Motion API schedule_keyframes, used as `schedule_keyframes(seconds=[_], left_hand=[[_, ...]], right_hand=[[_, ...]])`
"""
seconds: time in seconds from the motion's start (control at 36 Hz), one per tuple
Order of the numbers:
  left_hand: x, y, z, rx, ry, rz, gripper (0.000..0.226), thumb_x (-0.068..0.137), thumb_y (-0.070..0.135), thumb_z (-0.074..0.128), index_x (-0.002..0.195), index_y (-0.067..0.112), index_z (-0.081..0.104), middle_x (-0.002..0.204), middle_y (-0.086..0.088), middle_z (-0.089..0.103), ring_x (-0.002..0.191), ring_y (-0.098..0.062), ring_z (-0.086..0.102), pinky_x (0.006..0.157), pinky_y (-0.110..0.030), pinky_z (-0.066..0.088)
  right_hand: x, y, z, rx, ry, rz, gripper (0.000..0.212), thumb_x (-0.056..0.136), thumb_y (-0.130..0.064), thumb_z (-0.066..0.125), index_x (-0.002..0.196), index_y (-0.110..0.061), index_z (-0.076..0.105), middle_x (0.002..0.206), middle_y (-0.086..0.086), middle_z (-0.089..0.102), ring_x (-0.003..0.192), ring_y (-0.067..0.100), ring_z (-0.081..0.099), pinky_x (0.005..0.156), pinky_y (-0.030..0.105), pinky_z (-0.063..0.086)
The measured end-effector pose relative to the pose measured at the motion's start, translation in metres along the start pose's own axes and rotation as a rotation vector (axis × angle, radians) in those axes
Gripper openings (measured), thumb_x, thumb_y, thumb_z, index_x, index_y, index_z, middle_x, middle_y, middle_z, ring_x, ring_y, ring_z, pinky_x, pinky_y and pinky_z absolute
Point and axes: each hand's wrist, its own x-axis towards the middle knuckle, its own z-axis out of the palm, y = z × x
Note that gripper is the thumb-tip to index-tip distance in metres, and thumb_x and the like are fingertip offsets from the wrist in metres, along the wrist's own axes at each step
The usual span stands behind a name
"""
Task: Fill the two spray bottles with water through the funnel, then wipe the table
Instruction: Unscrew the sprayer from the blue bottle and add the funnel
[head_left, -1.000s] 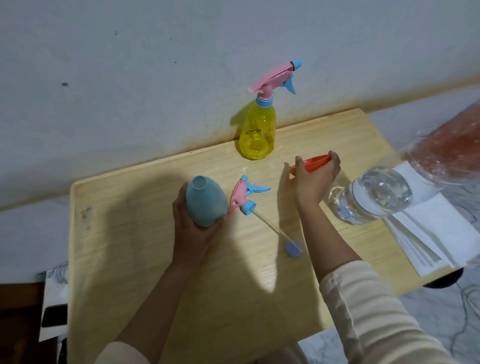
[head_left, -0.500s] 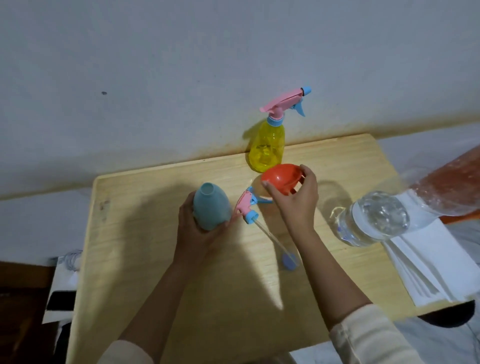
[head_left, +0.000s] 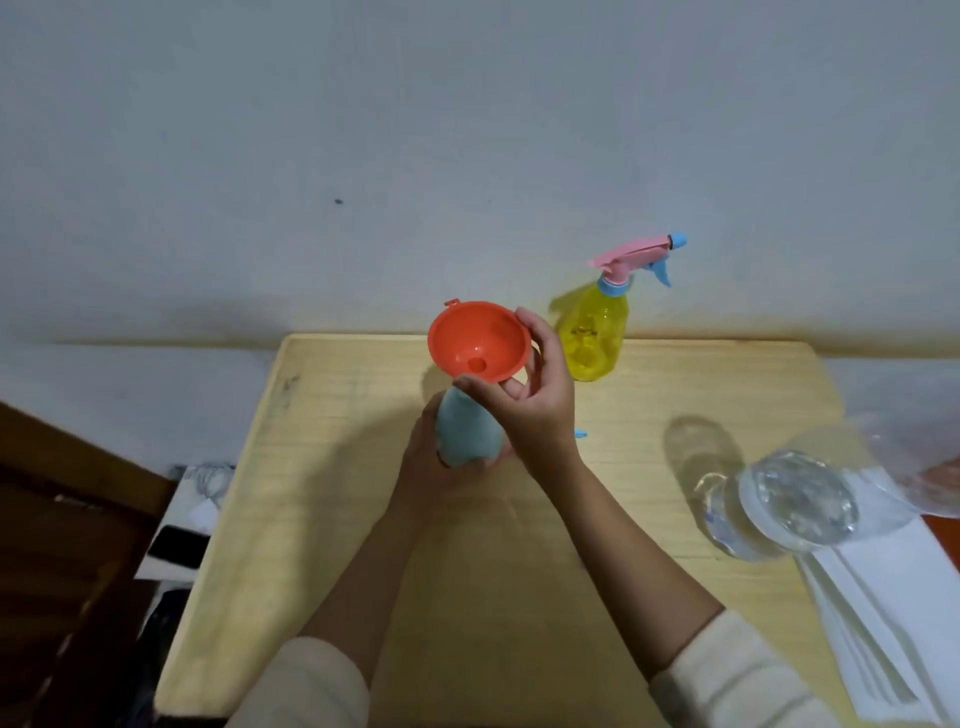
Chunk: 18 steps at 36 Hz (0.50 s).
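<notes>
At the middle of the wooden table (head_left: 311, 493), your left hand (head_left: 422, 470) has its fingers curled round the lower body of the pale blue spray bottle (head_left: 462, 436), holding it upright on the tabletop. Your right hand (head_left: 535, 410) pinches the orange funnel (head_left: 478, 340) by its rim, thumb on the near edge and fingers curled over the right edge, so the bowl opens up toward you directly above the blue bottle's neck (the bowl hides the neck, so you cannot tell whether the spout is already inside). Just beyond your right wrist a small blue tip of a spray head (head_left: 581, 433) shows on the table. Behind and to the right of the funnel, close to the wall, the yellow spray bottle (head_left: 595, 338) stands upright with its pink and blue trigger top on. Further to your right a clear water bottle (head_left: 795, 499) stands on the table, with a stack of white paper sheets (head_left: 883, 597) just beside it at the table's right edge.
</notes>
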Motion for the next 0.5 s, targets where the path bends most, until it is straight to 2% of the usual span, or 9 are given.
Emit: schedule_keyframes(seconds=[0.11,0.19,0.22,0.33,0.44,0.5], left_hand=[[0.001,-0.006,0.001,0.031,0.009,-0.008,0.095,0.051,0.045,0.088,0.125,0.062,0.031,0.133,0.011,0.049,0.121,-0.012,0.051,0.096,-0.045,0.049],[-0.001,-0.003,0.002,0.052,0.004,-0.009,0.089,0.052,0.046,0.085,0.121,0.06,0.029,0.125,0.021,0.047,0.112,0.004,0.051,0.09,-0.028,0.048],[-0.001,-0.004,0.003,0.059,0.011,-0.01,0.089,0.051,0.05,0.083,0.121,0.06,0.029,0.123,0.021,0.048,0.109,0.004,0.052,0.087,-0.028,0.049],[-0.005,-0.003,0.003,0.071,0.008,-0.008,0.091,0.047,0.056,0.081,0.123,0.06,0.031,0.129,0.005,0.052,0.114,-0.017,0.056,0.089,-0.047,0.053],[-0.008,0.003,0.003,0.053,0.015,-0.001,0.085,0.053,0.051,0.08,0.122,0.059,0.031,0.128,0.006,0.053,0.114,-0.016,0.057,0.089,-0.047,0.052],[-0.008,0.004,0.002,0.026,0.019,0.028,0.087,0.057,0.043,0.082,0.13,0.047,0.036,0.129,0.005,0.054,0.115,-0.015,0.057,0.089,-0.05,0.052]], right_hand=[[-0.001,0.0,-0.002,-0.001,-0.028,0.004,0.077,0.062,-0.004,0.084,0.126,-0.022,0.044,0.127,-0.009,0.046,0.119,0.007,0.05,0.095,0.031,0.052],[-0.006,0.003,-0.003,-0.04,-0.054,0.008,0.079,0.061,-0.009,0.085,0.127,-0.023,0.044,0.128,-0.008,0.046,0.123,0.01,0.048,0.094,0.03,0.052],[-0.008,0.005,-0.003,-0.056,-0.058,0.014,0.079,0.06,-0.01,0.086,0.126,-0.023,0.045,0.128,-0.008,0.046,0.124,0.011,0.047,0.094,0.03,0.052],[-0.015,0.01,-0.004,-0.109,-0.049,0.044,0.079,0.062,-0.008,0.085,0.128,-0.021,0.044,0.125,-0.011,0.046,0.121,0.009,0.048,0.094,0.025,0.051],[-0.018,0.009,0.001,-0.186,-0.062,0.032,0.08,0.063,-0.013,0.086,0.129,-0.023,0.041,0.123,-0.013,0.046,0.114,-0.002,0.049,0.088,0.012,0.048],[-0.019,0.008,0.004,-0.225,-0.042,0.023,0.081,0.062,-0.018,0.087,0.128,-0.025,0.041,0.122,-0.013,0.047,0.112,0.0,0.051,0.085,0.008,0.045]])
